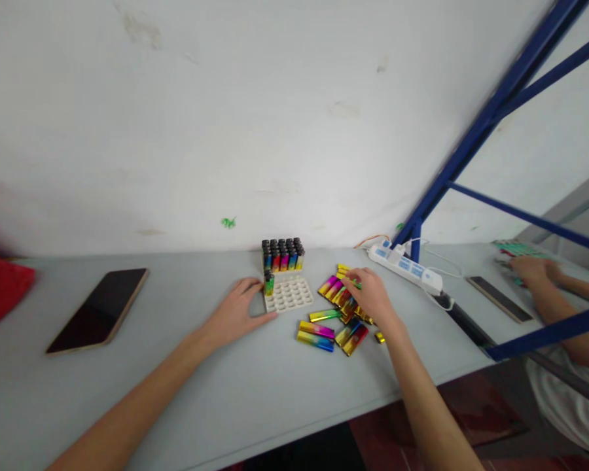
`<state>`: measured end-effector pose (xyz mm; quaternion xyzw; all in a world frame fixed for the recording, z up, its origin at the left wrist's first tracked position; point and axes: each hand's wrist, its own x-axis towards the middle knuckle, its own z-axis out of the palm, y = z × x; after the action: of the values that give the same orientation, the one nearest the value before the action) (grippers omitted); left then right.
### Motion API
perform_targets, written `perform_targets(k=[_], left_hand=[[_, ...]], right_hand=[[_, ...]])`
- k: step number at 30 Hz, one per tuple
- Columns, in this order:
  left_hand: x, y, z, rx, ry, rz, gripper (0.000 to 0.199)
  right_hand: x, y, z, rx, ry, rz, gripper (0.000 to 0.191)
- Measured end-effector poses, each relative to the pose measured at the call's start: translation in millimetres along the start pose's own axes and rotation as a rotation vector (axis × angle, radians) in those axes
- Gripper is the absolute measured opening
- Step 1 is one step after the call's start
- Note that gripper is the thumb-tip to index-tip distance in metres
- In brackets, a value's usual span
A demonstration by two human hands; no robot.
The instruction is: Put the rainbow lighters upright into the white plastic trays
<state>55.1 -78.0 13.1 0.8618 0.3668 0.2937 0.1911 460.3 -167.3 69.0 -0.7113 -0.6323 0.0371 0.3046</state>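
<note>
My left hand point(238, 309) spans the left end of a white tray point(290, 294) with rows of slots, thumb along its front edge and fingers at its left side, holding it. One or two black-topped lighters point(269, 284) stand upright in the tray's left back corner, beside my fingertips. My right hand point(371, 296) is closed over a loose pile of shiny, colour-fading lighter sleeves point(330, 288), and a green one point(356, 284) shows between its fingers. Part of the pile is hidden under this hand. Nearer me lie several more sleeves point(316, 335).
Behind the tray stands a block of upright lighters point(283, 255) against the wall. A phone-like dark slab point(101, 311) and red cloth point(2, 288) lie left. A white power strip point(405, 265) with cables and a blue metal frame point(461, 157) are right; beyond it another person's arms point(544, 281) work.
</note>
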Motion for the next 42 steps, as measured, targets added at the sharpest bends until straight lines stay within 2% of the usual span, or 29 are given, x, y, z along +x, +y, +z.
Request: perform_targets(k=[2, 5, 7, 10, 14, 17, 19, 22, 25, 28, 31, 33, 36, 38, 40, 42], left_hand=[[0, 0, 0.1, -0.001, 0.006, 0.0, 0.076], [0, 1, -0.1, -0.01, 0.02, 0.012, 0.071], [0, 1, -0.7, -0.018, 0.018, 0.016, 0.071], [0, 2, -1.1, -0.015, 0.017, 0.013, 0.074], [0, 3, 0.1, -0.01, 0.027, 0.018, 0.071], [-1, 2, 1.2, -0.018, 0.018, 0.022, 0.069], [-1, 3, 1.5, -0.02, 0.014, 0.022, 0.069], [-2, 4, 0.9, -0.021, 0.012, 0.021, 0.068], [-2, 6, -0.4, -0.015, 0.011, 0.013, 0.067], [-3, 8, -1.7, 0.0, 0.002, 0.011, 0.066], [-4, 11, -2.3, 0.011, 0.01, 0.016, 0.065], [-5, 12, -2.3, 0.01, 0.014, 0.015, 0.066], [-7, 12, -2.0, 0.005, 0.011, 0.01, 0.068], [-8, 12, -2.0, 0.002, 0.013, 0.009, 0.07], [-8, 12, -2.4, -0.004, 0.017, 0.007, 0.071], [-8, 12, -3.2, -0.01, 0.012, 0.007, 0.071]], right_hand=[[-2, 19, -11, -0.036, -0.04, -0.012, 0.019], [-1, 22, -13, -0.049, -0.102, -0.115, 0.027], [6, 10, -8, -0.073, -0.161, -0.222, 0.034], [27, -16, 0, -0.143, -0.317, -0.345, 0.043], [52, -37, 0, -0.215, -0.484, -0.387, 0.021], [58, -39, -3, -0.116, -0.443, -0.346, 0.016], [57, -40, -4, 0.073, -0.368, -0.282, 0.018], [54, -51, 0, 0.419, -0.213, -0.171, 0.047], [54, -79, 14, 0.706, -0.112, -0.052, 0.069], [53, -111, 33, 0.904, -0.129, 0.028, 0.073], [43, -133, 51, 0.977, -0.103, 0.051, 0.079], [31, -139, 59, 0.979, -0.141, 0.03, 0.083], [11, -144, 68, 1.039, -0.331, -0.004, 0.083], [1, -148, 73, 1.105, -0.426, 0.032, 0.083], [-6, -151, 79, 1.114, -0.437, 0.09, 0.083], [-9, -153, 84, 1.05, -0.39, 0.123, 0.08]])
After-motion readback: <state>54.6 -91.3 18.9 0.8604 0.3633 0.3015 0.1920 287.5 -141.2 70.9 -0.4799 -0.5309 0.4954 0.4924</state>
